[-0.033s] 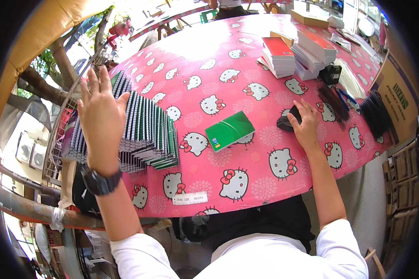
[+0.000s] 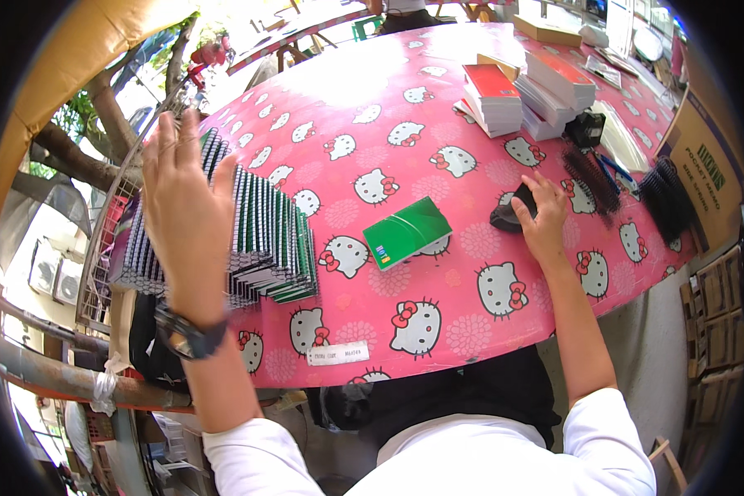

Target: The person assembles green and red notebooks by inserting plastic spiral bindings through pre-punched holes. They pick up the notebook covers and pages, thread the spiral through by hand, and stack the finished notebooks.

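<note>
My left hand (image 2: 186,223), with a dark watch on its wrist, is raised over a long row of wire-bound notebooks (image 2: 264,231) on the left of the table. Its fingers are stretched out and it holds nothing. On the right, my right hand (image 2: 544,213) rests with fingers apart beside a small black object (image 2: 512,212), partly covered by the hand; its kind I cannot make out. The thumb appears to touch it. Between both hands a green-covered pad (image 2: 408,232) lies flat, with no binding wire visible.
The table wears a pink cat-print cover (image 2: 463,285). Stacks of red-topped pads (image 2: 494,99) stand at the far right. Nearer are black wire coils (image 2: 668,203), blue pens (image 2: 615,165) and a cardboard box (image 2: 703,165). A white label strip (image 2: 337,353) lies near the front edge.
My left hand and wrist have shifted slightly right and turned a little. My right hand stays beside the black object, and the green pad has not moved.
</note>
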Action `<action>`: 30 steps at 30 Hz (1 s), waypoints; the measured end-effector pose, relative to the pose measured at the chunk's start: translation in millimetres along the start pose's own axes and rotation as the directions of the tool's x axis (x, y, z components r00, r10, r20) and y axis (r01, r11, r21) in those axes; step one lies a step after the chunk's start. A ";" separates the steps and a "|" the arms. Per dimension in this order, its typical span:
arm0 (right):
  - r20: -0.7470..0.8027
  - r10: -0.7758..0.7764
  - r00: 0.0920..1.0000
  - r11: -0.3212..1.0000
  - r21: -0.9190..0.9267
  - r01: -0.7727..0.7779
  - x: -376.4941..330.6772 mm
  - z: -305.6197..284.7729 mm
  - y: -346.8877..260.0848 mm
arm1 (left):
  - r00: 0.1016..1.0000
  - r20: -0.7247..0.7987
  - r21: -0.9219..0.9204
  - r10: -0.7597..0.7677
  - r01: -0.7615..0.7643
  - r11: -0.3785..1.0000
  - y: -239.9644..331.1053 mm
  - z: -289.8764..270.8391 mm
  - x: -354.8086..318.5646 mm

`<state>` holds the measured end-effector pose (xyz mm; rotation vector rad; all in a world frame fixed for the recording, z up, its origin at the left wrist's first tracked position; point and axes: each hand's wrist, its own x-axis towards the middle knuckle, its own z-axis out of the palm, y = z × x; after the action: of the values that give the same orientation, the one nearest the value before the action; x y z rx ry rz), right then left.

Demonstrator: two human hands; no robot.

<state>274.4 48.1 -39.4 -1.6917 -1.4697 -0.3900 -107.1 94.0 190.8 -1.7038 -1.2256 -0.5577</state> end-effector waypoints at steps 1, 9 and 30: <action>-0.062 -0.024 0.998 1.000 -0.006 0.023 -1.7 -2.5 -0.9 | 0.999 -0.037 -0.211 -0.032 0.023 0.977 26.8 -7.8 -1.9; 0.007 -0.024 1.000 0.939 0.342 0.020 -4.8 -7.3 -13.9 | 0.794 0.436 -0.792 0.424 0.115 0.599 169.6 70.4 -96.1; 0.084 -0.050 0.995 0.916 0.401 0.012 -7.7 -8.1 -18.1 | 0.800 0.327 -0.887 0.503 0.076 0.455 162.0 96.0 -98.3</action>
<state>257.9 36.2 -32.9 -1.3717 -1.5233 -0.0188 -14.0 119.8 1.6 -3.0811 -1.0928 -0.5780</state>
